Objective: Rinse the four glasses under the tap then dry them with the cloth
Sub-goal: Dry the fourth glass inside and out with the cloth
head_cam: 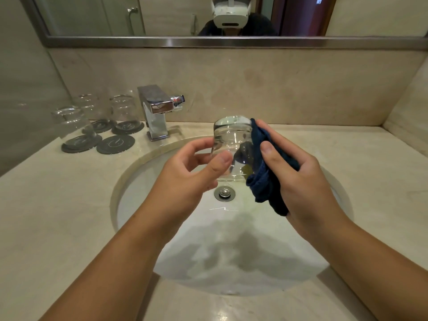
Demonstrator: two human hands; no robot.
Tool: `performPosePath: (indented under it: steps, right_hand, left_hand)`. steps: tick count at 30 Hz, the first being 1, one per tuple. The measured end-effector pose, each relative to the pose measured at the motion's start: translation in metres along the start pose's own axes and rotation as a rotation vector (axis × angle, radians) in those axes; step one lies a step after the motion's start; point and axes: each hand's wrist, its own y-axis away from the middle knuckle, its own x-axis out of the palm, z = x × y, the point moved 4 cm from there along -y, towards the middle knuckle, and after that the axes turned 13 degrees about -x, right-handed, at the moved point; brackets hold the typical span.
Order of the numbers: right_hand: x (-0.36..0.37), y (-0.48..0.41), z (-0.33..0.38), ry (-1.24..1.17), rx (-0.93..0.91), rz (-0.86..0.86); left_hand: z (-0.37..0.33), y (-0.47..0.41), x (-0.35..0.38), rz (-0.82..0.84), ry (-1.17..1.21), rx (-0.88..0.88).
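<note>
Three tumblers (122, 110) inverted on dark coasters (115, 144) (white swirl emblem) left of tap (155, 110). Fourth tumbler (231, 140) upside down over basin (143, 193): left hand (185, 181) pinches it, fingers curled; right hand (298, 181) grips navy cloth (266, 186) against its side.

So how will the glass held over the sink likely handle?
The glass looks rigid and breakable, so a drop into the sink could chip it. Smooth, possibly wet walls may slip in the left hand. Its thick base probably adds weight.
</note>
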Motion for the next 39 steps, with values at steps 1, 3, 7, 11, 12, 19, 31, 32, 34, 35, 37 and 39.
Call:
performPosePath:
  steps: [1,3,7,11,12,19,31,32,34,35,37,39]
  right_hand:
    - [-0.001,-0.001,-0.002,-0.046,0.024,-0.007]
    - [-0.002,-0.003,-0.003,-0.114,0.066,-0.016]
    - [-0.001,-0.001,-0.003,-0.116,0.06,-0.049]
    - [-0.002,0.0,-0.001,-0.001,0.002,-0.084]
    - [-0.002,0.001,0.001,0.032,-0.02,-0.085]
    - [0.004,0.008,0.011,0.162,-0.117,0.0]
    - [0.0,0.002,0.001,-0.007,0.0,-0.083]
    - [0.0,0.002,0.002,0.025,-0.015,-0.088]
    - [-0.001,0.002,0.003,0.088,-0.059,-0.085]
    - [-0.001,0.003,0.004,0.117,-0.081,-0.07]
    - [0.001,0.006,0.007,0.166,-0.112,-0.034]
    - [0.006,0.008,0.009,0.198,-0.146,0.002]
  left_hand:
    - [0.001,0.0,0.0,0.021,0.019,-0.009]
    - [0.001,0.001,0.001,0.062,0.062,-0.026]
    - [0.0,0.0,0.003,0.066,0.014,-0.04]
    - [0.001,-0.001,0.0,-0.063,-0.012,0.016]
    - [0.001,-0.001,0.0,-0.067,-0.015,0.02]
    - [0.0,0.002,0.005,-0.074,-0.119,0.034]
    - [0.002,0.0,0.005,0.004,-0.019,-0.02]
    - [0.002,0.0,0.005,-0.031,-0.028,-0.001]
    - [0.002,0.0,0.004,-0.06,-0.021,0.017]
    - [0.003,-0.001,0.004,-0.056,-0.016,0.011]
    - [0.004,-0.001,0.006,-0.035,-0.018,-0.007]
    - [0.004,0.0,0.007,-0.032,-0.035,-0.009]
